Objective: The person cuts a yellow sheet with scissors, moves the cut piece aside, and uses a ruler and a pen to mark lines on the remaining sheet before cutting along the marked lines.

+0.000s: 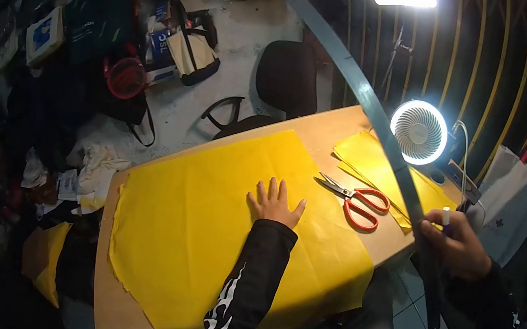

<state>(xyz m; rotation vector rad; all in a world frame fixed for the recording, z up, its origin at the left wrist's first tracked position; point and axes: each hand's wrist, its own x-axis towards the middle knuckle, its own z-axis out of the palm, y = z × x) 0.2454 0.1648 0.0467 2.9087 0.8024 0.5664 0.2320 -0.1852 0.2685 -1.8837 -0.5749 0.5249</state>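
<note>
A large yellow sheet of fabric or similar material covers most of the table. My left hand lies flat on it, fingers spread. Raised at the right edge of the table, my right hand grips a long metal ruler, which slants up and away to the far left. A white-tipped pen or marker also sticks out of that hand. Between the two hands rest open scissors with red handles. Beyond them is a pile of smaller yellow pieces, partly behind the ruler.
A lit round fan stands at the table's far right corner, near a cable and a white bag. The wooden table shows along its left edge. Past it are a black chair, a tote bag and heaped goods.
</note>
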